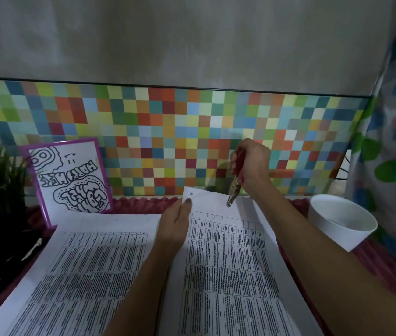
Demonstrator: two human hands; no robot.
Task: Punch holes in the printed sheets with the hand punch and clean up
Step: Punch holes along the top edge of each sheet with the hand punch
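Right grip (250,166): I am wrapping fingers round the punch (234,187). Left grip (176,224): pinching the sheet (228,263) steady; I am aiming level with the punched hole (191,194).

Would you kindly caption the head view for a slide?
Right hand holds a red-handled metal hand punch at the printed white sheet; left hand steadies it.

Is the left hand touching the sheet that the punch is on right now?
Touching. The head view shows the left hand gripping the left edge of the sheet, its thumb lying flat on the paper beside the punched hole.
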